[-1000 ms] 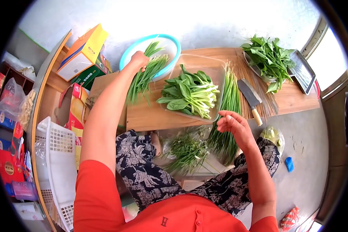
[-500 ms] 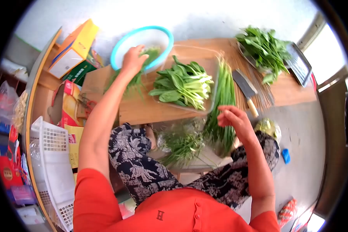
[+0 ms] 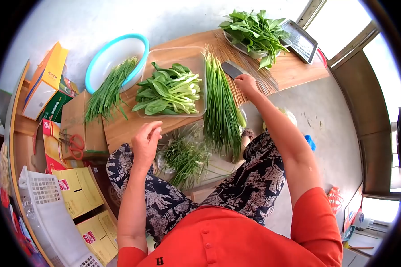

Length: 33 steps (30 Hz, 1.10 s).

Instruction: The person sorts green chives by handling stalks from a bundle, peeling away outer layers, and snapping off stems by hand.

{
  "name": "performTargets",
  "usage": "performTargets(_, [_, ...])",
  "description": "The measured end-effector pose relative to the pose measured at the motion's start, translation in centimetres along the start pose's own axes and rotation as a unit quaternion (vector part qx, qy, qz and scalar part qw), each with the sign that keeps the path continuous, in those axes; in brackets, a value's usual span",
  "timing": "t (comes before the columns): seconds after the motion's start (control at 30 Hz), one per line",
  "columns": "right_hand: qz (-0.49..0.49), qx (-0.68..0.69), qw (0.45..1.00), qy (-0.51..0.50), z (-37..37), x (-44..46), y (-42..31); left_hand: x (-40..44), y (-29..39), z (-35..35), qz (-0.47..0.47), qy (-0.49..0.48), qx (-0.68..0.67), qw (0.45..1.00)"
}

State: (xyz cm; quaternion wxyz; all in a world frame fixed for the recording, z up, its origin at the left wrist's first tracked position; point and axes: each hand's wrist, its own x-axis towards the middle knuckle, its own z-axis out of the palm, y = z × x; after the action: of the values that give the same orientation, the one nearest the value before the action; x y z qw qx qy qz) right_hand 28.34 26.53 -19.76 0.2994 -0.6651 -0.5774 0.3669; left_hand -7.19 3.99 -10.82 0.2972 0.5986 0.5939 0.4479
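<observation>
Fingers of the right hand (image 3: 246,83) close on the knife (image 3: 232,69) by its handle, hiding it; those of the left hand (image 3: 147,140) bend loosely, holding nothing, by the table's (image 3: 124,131) near edge. From that left hand, the knife sits at two o'clock, its broad blade dull grey, beyond long, slim chives (image 3: 220,104), deep green paling toward the far ends. Pale-stemmed greens (image 3: 167,91) fill a clear plastic box (image 3: 187,54) at one o'clock; a smaller bunch (image 3: 111,86) overhangs a turquoise-rimmed bowl (image 3: 112,53) at eleven. I read "H" (image 3: 159,261) on the red shirt (image 3: 227,236); the yellow cartons' (image 3: 78,189) print is too small.
</observation>
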Motion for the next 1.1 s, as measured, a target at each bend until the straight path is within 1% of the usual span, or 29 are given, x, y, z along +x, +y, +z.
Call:
performTargets(0.07, [0.006, -0.052, 0.997, 0.058, 2.1, 1.6, 1.0, 0.1, 0.5, 0.4, 0.009, -0.014, -0.001, 1.000])
performTargets(0.1, [0.005, -0.094, 0.995, 0.035, 2.6, 2.0, 1.1, 0.1, 0.3, 0.6, 0.010, -0.019, 0.002, 1.000])
performTargets(0.2, [0.038, -0.121, 0.990, 0.059, 5.2, 3.4, 0.9, 0.3, 0.4, 1.2, 0.015, -0.036, 0.020, 0.999])
performTargets(0.23, [0.071, -0.115, 0.990, 0.034, 5.1, 3.1, -0.2, 0.4, 0.5, 1.3, 0.016, -0.051, 0.032, 0.998])
performTargets(0.27, [0.070, -0.114, 0.990, 0.034, 5.2, 2.7, -1.4, 0.6, 0.4, 1.5, 0.017, -0.050, 0.032, 0.998])
performTargets(0.33, [0.099, -0.137, 0.984, 0.050, 5.7, 2.6, -2.7, 0.8, -0.1, 1.8, 0.025, -0.062, 0.026, 0.997])
performTargets(0.37, [0.078, -0.139, 0.983, 0.089, 6.5, 3.6, -1.9, 0.8, -0.1, 2.0, 0.018, -0.062, 0.022, 0.998])
performTargets(0.4, [0.078, -0.139, 0.983, 0.089, 6.7, 3.5, -2.3, 0.9, -0.1, 2.1, 0.018, -0.062, 0.023, 0.998])
performTargets(0.5, [0.157, -0.167, 0.973, 0.002, 6.4, 2.9, -4.9, 0.9, 0.2, 2.5, 0.008, -0.064, 0.015, 0.998])
performTargets(0.53, [0.159, -0.164, 0.974, 0.001, 6.6, 3.4, -4.5, 1.0, 0.1, 2.6, 0.008, -0.066, 0.017, 0.998])
performTargets(0.6, [0.114, -0.154, 0.981, -0.006, 7.0, 4.2, -3.7, 0.9, -0.2, 2.9, 0.026, -0.081, 0.040, 0.996])
performTargets(0.63, [0.115, -0.154, 0.981, -0.007, 7.0, 4.4, -3.6, 0.9, -0.1, 2.9, 0.022, -0.086, 0.041, 0.995])
performTargets(0.73, [0.094, -0.117, 0.989, 0.009, 7.2, 4.9, -3.0, 0.9, -0.2, 2.9, 0.017, -0.094, 0.045, 0.994])
performTargets(0.8, [0.070, -0.056, 0.993, 0.078, 7.5, 4.6, -2.5, 0.8, -0.2, 3.0, 0.017, -0.097, 0.047, 0.994])
performTargets(0.83, [0.108, -0.051, 0.992, 0.030, 7.0, 4.4, -2.8, 0.9, -0.2, 3.1, 0.016, -0.100, 0.051, 0.994])
performTargets(0.87, [0.108, -0.050, 0.992, 0.030, 7.2, 4.7, -2.3, 0.9, -0.3, 3.2, 0.017, -0.100, 0.051, 0.994])
performTargets(0.93, [0.115, 0.067, 0.991, -0.022, 8.0, 5.9, -0.3, 0.8, -0.7, 3.5, 0.027, -0.102, 0.045, 0.993])
performTargets(0.97, [0.116, 0.067, 0.991, -0.022, 8.0, 6.4, 0.3, 0.8, -0.7, 3.5, 0.027, -0.102, 0.045, 0.993])
performTargets(1.03, [0.119, 0.156, 0.980, -0.043, 7.8, 6.8, 0.6, 0.8, -0.6, 3.5, 0.018, -0.116, 0.063, 0.991])
performTargets(1.07, [0.120, 0.155, 0.980, -0.043, 7.6, 7.1, 0.8, 0.8, -0.4, 3.5, 0.017, -0.117, 0.062, 0.991])
performTargets(1.1, [0.141, 0.174, 0.974, -0.024, 7.3, 7.3, 0.8, 0.8, -0.3, 3.5, 0.019, -0.119, 0.066, 0.991])
